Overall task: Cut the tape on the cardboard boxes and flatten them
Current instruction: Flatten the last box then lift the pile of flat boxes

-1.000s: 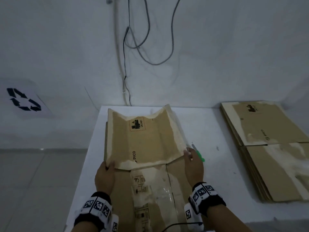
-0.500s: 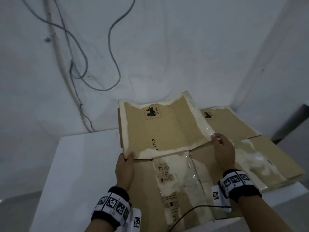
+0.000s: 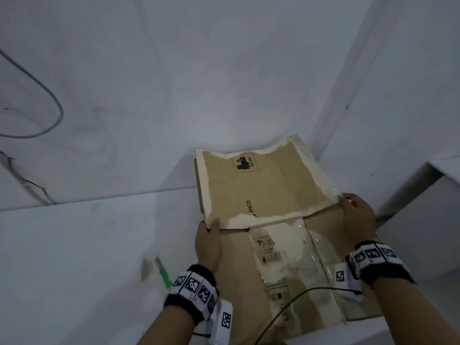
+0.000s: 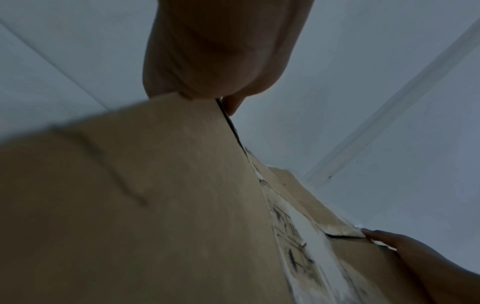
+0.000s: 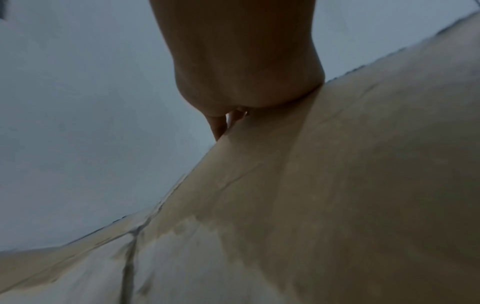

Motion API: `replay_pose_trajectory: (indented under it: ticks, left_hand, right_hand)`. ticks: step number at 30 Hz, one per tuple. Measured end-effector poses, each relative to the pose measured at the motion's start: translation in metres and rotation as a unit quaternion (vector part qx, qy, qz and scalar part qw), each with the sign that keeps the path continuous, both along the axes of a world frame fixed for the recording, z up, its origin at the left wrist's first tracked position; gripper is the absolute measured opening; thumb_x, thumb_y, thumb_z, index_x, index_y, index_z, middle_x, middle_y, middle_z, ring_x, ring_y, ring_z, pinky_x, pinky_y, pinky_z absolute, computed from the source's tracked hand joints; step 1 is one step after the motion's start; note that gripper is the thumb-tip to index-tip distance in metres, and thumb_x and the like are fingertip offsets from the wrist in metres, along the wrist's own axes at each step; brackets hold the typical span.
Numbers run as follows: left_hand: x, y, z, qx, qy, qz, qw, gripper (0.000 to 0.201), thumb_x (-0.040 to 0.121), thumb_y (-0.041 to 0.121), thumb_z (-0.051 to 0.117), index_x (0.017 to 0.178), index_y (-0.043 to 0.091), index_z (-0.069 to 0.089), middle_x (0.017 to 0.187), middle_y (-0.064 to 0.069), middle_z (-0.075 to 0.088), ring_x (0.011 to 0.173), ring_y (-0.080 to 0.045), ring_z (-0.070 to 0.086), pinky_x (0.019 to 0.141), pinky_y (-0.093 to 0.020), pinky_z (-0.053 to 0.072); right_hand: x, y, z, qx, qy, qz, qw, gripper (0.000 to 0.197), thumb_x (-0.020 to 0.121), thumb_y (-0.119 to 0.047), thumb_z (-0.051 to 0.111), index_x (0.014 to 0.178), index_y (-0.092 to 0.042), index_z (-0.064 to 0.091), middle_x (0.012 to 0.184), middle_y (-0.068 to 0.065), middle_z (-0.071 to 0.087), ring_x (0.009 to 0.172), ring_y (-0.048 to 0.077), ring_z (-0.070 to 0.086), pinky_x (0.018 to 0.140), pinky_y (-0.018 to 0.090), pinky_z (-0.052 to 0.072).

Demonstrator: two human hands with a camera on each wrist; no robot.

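Note:
A flattened brown cardboard box (image 3: 261, 190), printed PICO with torn white tape marks, hangs above the right end of the white table (image 3: 87, 245). My left hand (image 3: 211, 227) pinches its left edge where the upper flap meets the lower panel, thumb on top. My right hand (image 3: 348, 202) grips the right edge at the same fold. In the left wrist view the left hand (image 4: 218, 86) clamps the box (image 4: 130, 205). In the right wrist view the right hand (image 5: 233, 111) holds the box (image 5: 337, 185) by its edge. A green-handled cutter (image 3: 163, 271) lies on the table left of my left wrist.
White walls stand behind the table, meeting in a corner at the right. A dark cable (image 3: 53, 120) loops on the left wall. A thin black wire (image 3: 293, 298) runs across the box's lower panel from my right wrist. A small brown scrap (image 3: 145, 268) lies by the cutter.
Both hands have carried the flattened box to the right, and the view has turned with it. The cutter, earlier right of the box, now lies left of my left hand.

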State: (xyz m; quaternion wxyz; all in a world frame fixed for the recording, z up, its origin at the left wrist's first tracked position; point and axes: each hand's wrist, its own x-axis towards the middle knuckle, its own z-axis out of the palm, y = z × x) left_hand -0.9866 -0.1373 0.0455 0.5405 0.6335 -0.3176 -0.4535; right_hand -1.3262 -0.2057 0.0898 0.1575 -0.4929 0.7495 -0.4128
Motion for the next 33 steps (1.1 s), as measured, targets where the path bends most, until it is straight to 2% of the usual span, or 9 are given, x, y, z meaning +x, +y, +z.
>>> replay_pose_trajectory:
  ticks: [5, 9, 12, 18, 23, 28, 29, 31, 33]
  left_hand:
    - [-0.059, -0.019, -0.021, 0.02, 0.01, 0.012, 1.0, 0.037, 0.1, 0.03, 0.05, 0.131, 0.011, 0.052, 0.126, -0.003, 0.058, 0.116, -0.021, 0.053, 0.106, -0.04, 0.04]
    - [-0.088, -0.033, -0.033, 0.021, 0.027, -0.003, 0.999, 0.026, 0.1, 0.028, 0.05, 0.123, 0.017, 0.053, 0.122, -0.002, 0.059, 0.112, -0.019, 0.054, 0.103, -0.034, 0.04]
    - [-0.107, -0.045, -0.038, 0.052, 0.014, -0.027, 0.998, 0.035, 0.099, 0.033, 0.05, 0.128, 0.013, 0.052, 0.124, -0.003, 0.058, 0.113, -0.02, 0.053, 0.103, -0.034, 0.041]
    - [-0.119, -0.064, -0.064, 0.207, -0.126, -0.057, 0.969, 0.053, 0.097, 0.042, 0.048, 0.143, 0.017, 0.04, 0.142, -0.016, 0.029, 0.128, -0.033, 0.033, 0.107, -0.04, 0.031]
    - [-0.116, -0.053, -0.08, 0.245, -0.205, 0.011, 0.948, 0.049, 0.098, 0.041, 0.048, 0.134, 0.009, 0.048, 0.144, -0.018, 0.029, 0.122, -0.035, 0.041, 0.108, -0.043, 0.031]
    - [-0.11, -0.051, -0.093, 0.244, -0.184, 0.005, 0.952, 0.044, 0.099, 0.035, 0.046, 0.131, 0.006, 0.041, 0.144, -0.015, 0.022, 0.11, -0.039, 0.049, 0.103, -0.046, 0.036]
    - [-0.109, -0.051, -0.094, 0.241, -0.187, 0.005, 0.952, 0.045, 0.099, 0.033, 0.049, 0.132, 0.006, 0.038, 0.144, -0.016, 0.023, 0.113, -0.039, 0.048, 0.102, -0.047, 0.036]
    - [-0.106, -0.054, -0.096, 0.248, -0.16, 0.016, 0.955, 0.053, 0.095, 0.032, 0.056, 0.136, 0.009, 0.031, 0.145, -0.017, 0.025, 0.121, -0.039, 0.043, 0.104, -0.05, 0.034]
    - [-0.102, -0.057, -0.099, 0.294, -0.136, 0.011, 0.946, 0.069, 0.092, 0.04, 0.059, 0.143, 0.009, 0.025, 0.147, -0.019, 0.027, 0.129, -0.039, 0.037, 0.108, -0.049, 0.031]
  right_hand:
    - [-0.064, -0.028, -0.016, 0.035, -0.034, -0.011, 0.999, 0.02, 0.096, -0.032, 0.053, 0.1, -0.019, 0.067, 0.103, 0.007, 0.065, 0.1, 0.029, 0.057, 0.086, 0.039, 0.043]
    - [-0.095, -0.044, -0.024, 0.047, -0.03, -0.015, 0.998, 0.02, 0.094, -0.032, 0.052, 0.1, -0.02, 0.067, 0.108, 0.006, 0.066, 0.101, 0.028, 0.057, 0.087, 0.04, 0.043]
    - [-0.115, -0.054, -0.031, 0.095, -0.001, -0.015, 0.995, 0.023, 0.099, -0.031, 0.048, 0.109, -0.018, 0.064, 0.116, 0.011, 0.062, 0.102, 0.03, 0.053, 0.088, 0.04, 0.04]
    - [-0.125, -0.069, -0.074, 0.226, 0.009, 0.032, 0.974, 0.046, 0.098, -0.041, 0.047, 0.127, -0.006, 0.054, 0.127, 0.024, 0.058, 0.115, 0.041, 0.055, 0.096, 0.044, 0.04]
    - [-0.11, -0.076, -0.087, 0.224, 0.005, 0.025, 0.974, 0.047, 0.095, -0.046, 0.054, 0.123, -0.009, 0.06, 0.117, 0.022, 0.062, 0.11, 0.041, 0.058, 0.096, 0.044, 0.042]
    - [-0.127, -0.082, -0.137, 0.255, 0.025, 0.008, 0.967, 0.095, 0.064, -0.086, 0.031, 0.114, -0.015, 0.069, 0.107, 0.036, 0.059, 0.096, 0.046, 0.061, 0.084, 0.041, 0.045]
    - [-0.119, -0.078, -0.13, 0.279, 0.02, 0.021, 0.96, 0.098, 0.07, -0.088, 0.029, 0.124, -0.014, 0.065, 0.114, 0.037, 0.058, 0.101, 0.047, 0.06, 0.086, 0.041, 0.044]
    - [-0.103, -0.07, -0.104, 0.312, 0.022, 0.059, 0.948, 0.076, 0.095, -0.065, 0.036, 0.147, -0.009, 0.041, 0.136, 0.033, 0.049, 0.121, 0.048, 0.051, 0.101, 0.047, 0.039]
    - [-0.104, -0.071, -0.104, 0.329, -0.014, 0.053, 0.943, 0.074, 0.099, -0.053, 0.042, 0.155, -0.01, 0.019, 0.149, 0.028, 0.039, 0.133, 0.047, 0.041, 0.11, 0.05, 0.03]
